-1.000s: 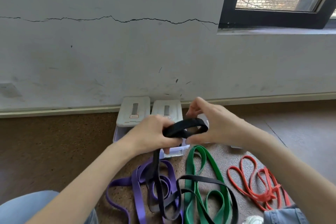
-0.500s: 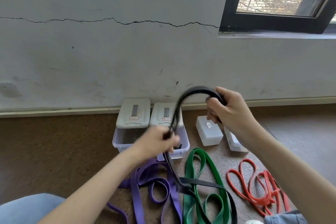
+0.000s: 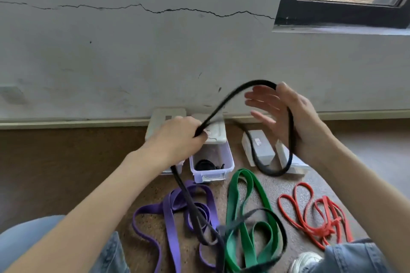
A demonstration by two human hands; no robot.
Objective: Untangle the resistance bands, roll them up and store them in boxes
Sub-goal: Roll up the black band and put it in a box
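**A:** Four loose bands lie in reach, is that right? Take me across from the left.

**B:** Yes. Farthest left on the brown speckled floor (image 3: 66,162) is a wide purple rubber resistance band (image 3: 170,224), flat and looped over itself. A long narrow black rubber band (image 3: 250,87) crosses it, rising to the left hand (image 3: 177,137), whose fingers are curled tight around the strand, pinching it above the boxes.

**A:** And those boxes?

**B:** Against the cracked grey wall (image 3: 133,51) stand two clear plastic storage boxes with white hinged lids raised. The left clear box (image 3: 155,124) is mostly hidden behind the left hand. The right clear box (image 3: 213,166) holds something dark, seemingly a rolled black band (image 3: 205,164).

**A:** Where does the black strand go next?

**B:** It arcs up and over to the right hand (image 3: 286,117), which is spread open, fingers straight. The band drapes round the back of that hand and hangs below it as a loop. I'd judge this is the start of winding it.

**A:** And further right?

**B:** A broad green rubber band (image 3: 246,186) lies beneath, with the black band's tail crossing it. Behind sit two small white closed boxes (image 3: 258,147). Farthest right is a thin red rubber band (image 3: 310,213), knotted near its lower end.

**A:** So how far along?

**B:** Early, in my judgement. Perhaps one band is stored; the black one is barely wound, and purple, green and red lie unrolled.
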